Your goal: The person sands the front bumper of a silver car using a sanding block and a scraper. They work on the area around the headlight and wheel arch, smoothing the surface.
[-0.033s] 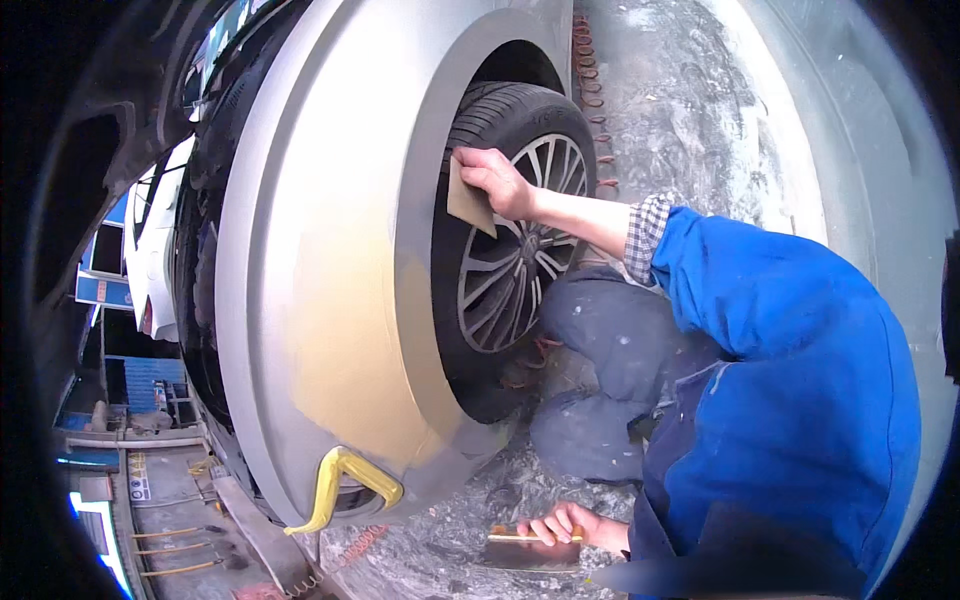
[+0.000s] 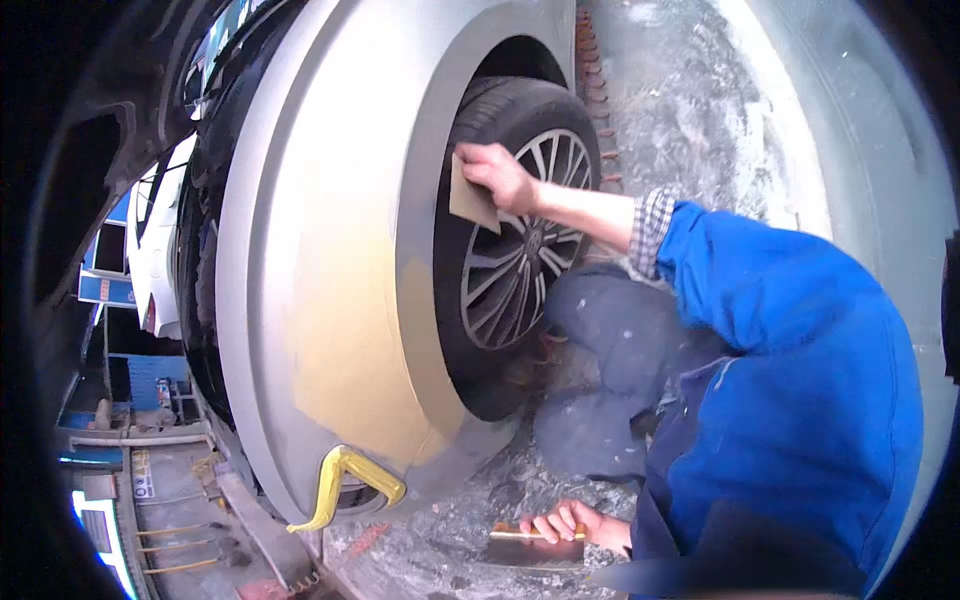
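My right hand [image 2: 500, 178], at the upper middle of the view, pinches a flat tan rectangular piece [image 2: 473, 203] by its edge; I cannot make out its material. It hangs in front of the car wheel [image 2: 540, 240], beside the edge of the wheel arch. Low in the view, my left hand [image 2: 565, 520] is closed around the yellow-edged back of a wide, dark flat scraper [image 2: 535, 549], held over the stained floor. A smooth beige patch [image 2: 345, 330] covers part of the grey car bumper [image 2: 270, 200] left of the wheel.
Yellow tape [image 2: 330, 490] frames a recess low on the bumper. A coiled red hose [image 2: 592, 80] runs along the whitish-stained floor [image 2: 690, 110]. My bent legs [image 2: 600, 430] are close to the wheel. At the far left are a white car [image 2: 160, 250] and long-handled tools [image 2: 185, 550].
The whole view has shifted very slightly. Both hands keep their holds in nearly the same places.
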A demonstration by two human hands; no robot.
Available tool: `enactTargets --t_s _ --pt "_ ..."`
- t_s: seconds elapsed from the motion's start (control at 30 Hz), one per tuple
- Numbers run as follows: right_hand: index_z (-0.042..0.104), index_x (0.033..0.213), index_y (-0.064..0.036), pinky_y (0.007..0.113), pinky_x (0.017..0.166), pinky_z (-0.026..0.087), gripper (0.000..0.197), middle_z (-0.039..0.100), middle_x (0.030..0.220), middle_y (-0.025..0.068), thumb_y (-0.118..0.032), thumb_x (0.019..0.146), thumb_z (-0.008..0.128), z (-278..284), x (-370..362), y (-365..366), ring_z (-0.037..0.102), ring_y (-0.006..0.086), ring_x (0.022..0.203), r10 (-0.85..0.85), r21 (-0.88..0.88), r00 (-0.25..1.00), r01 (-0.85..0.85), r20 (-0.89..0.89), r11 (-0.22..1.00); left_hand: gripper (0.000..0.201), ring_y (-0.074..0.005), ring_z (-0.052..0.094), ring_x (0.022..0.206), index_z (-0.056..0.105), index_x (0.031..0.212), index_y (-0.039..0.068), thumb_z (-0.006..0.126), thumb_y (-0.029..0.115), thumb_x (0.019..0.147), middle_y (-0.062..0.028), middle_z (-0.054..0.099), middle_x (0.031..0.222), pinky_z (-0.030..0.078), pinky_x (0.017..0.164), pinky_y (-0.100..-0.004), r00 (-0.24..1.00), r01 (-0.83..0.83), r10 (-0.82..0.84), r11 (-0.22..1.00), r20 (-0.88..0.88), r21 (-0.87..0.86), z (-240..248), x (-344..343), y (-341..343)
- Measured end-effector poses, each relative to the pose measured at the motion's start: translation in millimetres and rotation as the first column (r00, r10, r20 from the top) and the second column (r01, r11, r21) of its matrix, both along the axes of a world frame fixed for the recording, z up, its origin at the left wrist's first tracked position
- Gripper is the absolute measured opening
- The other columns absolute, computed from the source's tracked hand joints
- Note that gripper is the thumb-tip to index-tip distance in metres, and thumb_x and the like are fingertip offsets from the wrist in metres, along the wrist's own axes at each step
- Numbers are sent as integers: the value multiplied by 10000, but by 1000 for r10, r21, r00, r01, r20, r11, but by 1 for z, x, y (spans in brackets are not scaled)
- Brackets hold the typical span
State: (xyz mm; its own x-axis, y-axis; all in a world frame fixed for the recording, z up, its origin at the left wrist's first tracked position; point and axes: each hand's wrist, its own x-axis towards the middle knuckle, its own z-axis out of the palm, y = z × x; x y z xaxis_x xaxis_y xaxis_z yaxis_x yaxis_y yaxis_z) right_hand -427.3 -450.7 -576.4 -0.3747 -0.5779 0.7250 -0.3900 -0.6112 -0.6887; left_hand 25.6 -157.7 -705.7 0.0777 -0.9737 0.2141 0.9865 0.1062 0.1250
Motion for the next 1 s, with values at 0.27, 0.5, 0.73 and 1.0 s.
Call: enactTargets --t_s 0.27,0.5,0.73,1.0 --pt "581 1045 6 339 764 528 350 719 961 121 -328 1032 476 -34 -11 -1 662 194 853 400 -21 914 -400 70 916 287 -86 489 446 564 1157 30 464 293 1104 7 538 639 398 464 -253 1000 -10 11 999 17 -44 27 -17 -36" --pt "590 989 -40 450 952 480 224 724 1046 135 -237 1035 495 -36 -5 0 623 343 1016 268 -173 898 -342 -348 924 326 -110 484 429 549 1148 52 461 362 1103 8 518 606 396 438 -280 990 -131 134 990 45 -59 49 -21 -46" --pt "511 933 -101 553 1291 166 123 519 1528 320 -35 907 612 -41 61 55 384 459 1524 97 -398 806 -388 -583 831 301 -114 464 446 534 1218 28 460 300 1113 -5 511 662 392 458 -284 983 -180 180 984 21 -8 7 -32 -24" --pt "558 1048 -75 567 1254 292 204 365 1639 310 -82 898 696 -39 127 64 363 471 1529 123 -131 625 -345 -771 929 384 -118 374 470 514 1378 17 471 304 1128 0 402 675 361 456 -278 961 -231 220 971 167 53 1 -29 -17"
